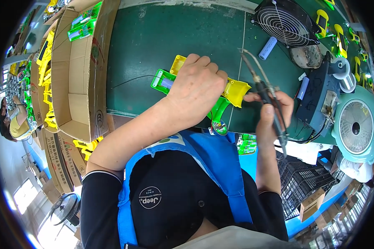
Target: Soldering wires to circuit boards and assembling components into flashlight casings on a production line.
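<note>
Yellow-green housing under left hand, likely braced; fingers curled, tips hidden. Right hand: fingers clasp soldering iron, tip clear.

Yellow shell, far | green shell, nearer, holds 1 lilac cell at left end | soldering iron tilts at right

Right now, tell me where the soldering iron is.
In the head view, the soldering iron is right of centre, held in the right hand, just right of the yellow casing.
</note>
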A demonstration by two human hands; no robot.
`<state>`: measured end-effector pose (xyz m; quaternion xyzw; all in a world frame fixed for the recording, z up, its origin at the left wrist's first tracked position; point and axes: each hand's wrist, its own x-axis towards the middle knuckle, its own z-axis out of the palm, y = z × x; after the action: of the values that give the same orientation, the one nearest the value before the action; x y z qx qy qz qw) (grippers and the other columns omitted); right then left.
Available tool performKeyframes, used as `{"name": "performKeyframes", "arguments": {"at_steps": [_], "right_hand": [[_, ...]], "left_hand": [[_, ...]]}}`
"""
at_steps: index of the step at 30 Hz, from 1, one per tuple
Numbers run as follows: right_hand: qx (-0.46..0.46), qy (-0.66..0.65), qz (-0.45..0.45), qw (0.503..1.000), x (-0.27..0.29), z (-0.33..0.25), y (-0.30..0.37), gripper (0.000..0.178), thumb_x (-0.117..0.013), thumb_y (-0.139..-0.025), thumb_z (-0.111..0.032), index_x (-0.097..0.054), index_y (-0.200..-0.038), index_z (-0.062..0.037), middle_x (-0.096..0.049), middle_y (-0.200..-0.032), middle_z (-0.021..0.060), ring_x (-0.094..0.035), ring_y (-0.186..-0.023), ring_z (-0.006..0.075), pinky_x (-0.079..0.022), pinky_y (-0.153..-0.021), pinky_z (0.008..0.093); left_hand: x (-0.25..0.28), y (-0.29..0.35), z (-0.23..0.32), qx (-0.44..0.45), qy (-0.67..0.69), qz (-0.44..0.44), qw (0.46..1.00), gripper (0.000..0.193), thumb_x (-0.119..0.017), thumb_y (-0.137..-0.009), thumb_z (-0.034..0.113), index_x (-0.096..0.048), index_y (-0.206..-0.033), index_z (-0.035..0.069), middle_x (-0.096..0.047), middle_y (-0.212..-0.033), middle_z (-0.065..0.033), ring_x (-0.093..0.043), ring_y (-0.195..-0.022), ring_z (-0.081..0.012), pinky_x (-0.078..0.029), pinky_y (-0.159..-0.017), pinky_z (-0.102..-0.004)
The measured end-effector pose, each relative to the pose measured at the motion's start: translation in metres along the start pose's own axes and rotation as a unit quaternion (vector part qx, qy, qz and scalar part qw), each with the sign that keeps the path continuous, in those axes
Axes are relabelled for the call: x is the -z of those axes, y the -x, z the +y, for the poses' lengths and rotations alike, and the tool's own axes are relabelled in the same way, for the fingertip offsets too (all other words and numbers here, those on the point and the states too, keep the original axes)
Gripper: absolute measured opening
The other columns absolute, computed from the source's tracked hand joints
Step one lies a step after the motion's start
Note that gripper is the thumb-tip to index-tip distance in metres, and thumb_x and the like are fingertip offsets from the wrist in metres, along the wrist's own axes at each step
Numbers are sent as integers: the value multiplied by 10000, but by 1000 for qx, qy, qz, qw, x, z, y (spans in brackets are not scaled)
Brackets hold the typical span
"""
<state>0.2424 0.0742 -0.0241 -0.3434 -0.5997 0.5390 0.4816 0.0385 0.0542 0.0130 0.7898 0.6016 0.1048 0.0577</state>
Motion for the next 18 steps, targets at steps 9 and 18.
{"name": "performKeyframes", "arguments": {"at_steps": [9, 18], "right_hand": [[21, -17, 2, 1000, -15, 13, 12, 297, -575, -932, -178, -400, -1089, 3, -593, -937, 146, -634, -829, 200, -502, -807, 340], [10, -8, 73, 997, -14, 17, 3, 361, -626, -900, -272, -449, -1067, -5, -619, -872, 139, -606, -764, 177, -499, -743, 306]], "left_hand": [[1, 3, 0, 1, 13, 9, 1000, 50, -607, -679, 68, -594, -726, 57, -579, -737, -74, -566, -806, -234, -425, -759, -348], [24, 24, -10, -26, 73, 111, 991, 80, -637, -712, 107, -604, -778, 76, -530, -751, -59, -536, -805, -247, -403, -741, -359]]}}
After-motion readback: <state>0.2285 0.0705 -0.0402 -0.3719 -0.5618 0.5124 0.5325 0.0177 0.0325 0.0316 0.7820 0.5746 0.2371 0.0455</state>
